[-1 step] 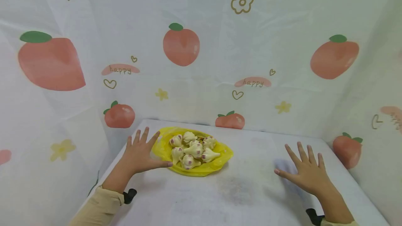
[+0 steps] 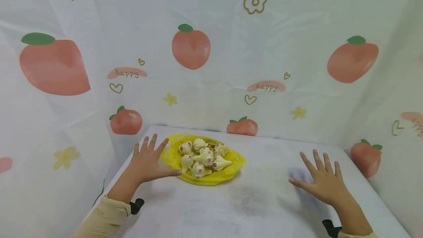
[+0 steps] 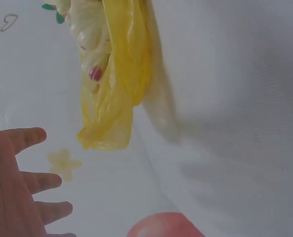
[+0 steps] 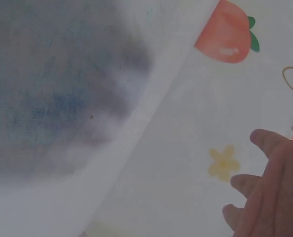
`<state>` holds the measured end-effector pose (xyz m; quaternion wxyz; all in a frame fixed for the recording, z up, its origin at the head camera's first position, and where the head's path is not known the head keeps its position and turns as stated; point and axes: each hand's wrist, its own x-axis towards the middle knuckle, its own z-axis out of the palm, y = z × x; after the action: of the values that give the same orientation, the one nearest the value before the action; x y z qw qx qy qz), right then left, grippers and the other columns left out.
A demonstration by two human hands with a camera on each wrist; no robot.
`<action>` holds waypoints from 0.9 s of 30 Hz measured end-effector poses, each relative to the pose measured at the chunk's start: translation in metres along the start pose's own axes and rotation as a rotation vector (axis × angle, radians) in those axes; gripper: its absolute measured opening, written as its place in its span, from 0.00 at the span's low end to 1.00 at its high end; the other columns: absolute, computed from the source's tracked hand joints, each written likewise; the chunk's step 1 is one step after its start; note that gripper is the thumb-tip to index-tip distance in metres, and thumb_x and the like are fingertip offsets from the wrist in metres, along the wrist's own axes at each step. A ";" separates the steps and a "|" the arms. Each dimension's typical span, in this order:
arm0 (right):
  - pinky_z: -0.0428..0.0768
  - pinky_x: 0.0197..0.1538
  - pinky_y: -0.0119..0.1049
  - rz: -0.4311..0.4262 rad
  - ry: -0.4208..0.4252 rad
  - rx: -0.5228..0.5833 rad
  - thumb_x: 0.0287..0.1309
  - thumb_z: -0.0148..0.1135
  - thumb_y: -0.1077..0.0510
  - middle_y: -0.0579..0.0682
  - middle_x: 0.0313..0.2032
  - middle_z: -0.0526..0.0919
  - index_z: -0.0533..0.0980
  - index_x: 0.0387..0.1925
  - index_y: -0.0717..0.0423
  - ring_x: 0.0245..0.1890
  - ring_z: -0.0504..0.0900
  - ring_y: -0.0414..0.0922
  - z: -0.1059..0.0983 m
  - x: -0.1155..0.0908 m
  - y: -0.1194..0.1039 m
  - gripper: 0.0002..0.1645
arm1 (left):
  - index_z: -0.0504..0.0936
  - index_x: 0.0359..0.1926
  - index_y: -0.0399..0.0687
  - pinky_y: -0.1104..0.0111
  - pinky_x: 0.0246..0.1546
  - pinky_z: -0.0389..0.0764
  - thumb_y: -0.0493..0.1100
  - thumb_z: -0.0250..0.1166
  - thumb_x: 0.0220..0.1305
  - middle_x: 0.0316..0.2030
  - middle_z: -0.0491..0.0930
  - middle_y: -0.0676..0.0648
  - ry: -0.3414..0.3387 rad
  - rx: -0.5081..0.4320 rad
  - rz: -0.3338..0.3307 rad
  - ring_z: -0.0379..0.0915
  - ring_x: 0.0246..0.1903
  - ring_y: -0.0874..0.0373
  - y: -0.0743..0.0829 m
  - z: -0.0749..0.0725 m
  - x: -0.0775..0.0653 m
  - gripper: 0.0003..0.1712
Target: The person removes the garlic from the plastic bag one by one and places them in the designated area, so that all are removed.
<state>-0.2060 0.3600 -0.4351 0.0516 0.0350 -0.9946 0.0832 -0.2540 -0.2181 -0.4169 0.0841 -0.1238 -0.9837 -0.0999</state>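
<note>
Several whitish garlic bulbs with purple-red patches are heaped in a yellow plastic bag, its mouth spread wide on the white table. My left hand hovers at the bag's left side, fingers straight and spread, holding nothing. From the head, its thumb tip overlaps the bag's edge; the left wrist view shows a gap between the fingers and the bag. Well to the right of the bag, my right hand is held above the table with fingers spread and nothing in it.
A white cloth printed with peaches, flowers and "happy" labels hangs behind and at both sides of the table. Grey smudges mark the white tabletop in front of the bag. Each wrist wears a black strap piece.
</note>
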 end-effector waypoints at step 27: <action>0.37 0.75 0.81 -0.040 0.025 -0.016 0.59 0.60 0.18 0.74 0.82 0.42 0.44 0.87 0.46 0.80 0.39 0.81 -0.009 0.005 -0.010 0.69 | 0.58 0.84 0.50 0.24 0.75 0.45 0.92 0.62 0.43 0.82 0.49 0.26 0.002 0.000 0.007 0.44 0.79 0.19 -0.008 -0.011 -0.002 0.77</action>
<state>-0.2095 0.3511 -0.4245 0.0662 0.0536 -0.9936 0.0744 -0.2525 -0.2282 -0.4078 0.0856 -0.1274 -0.9831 -0.1000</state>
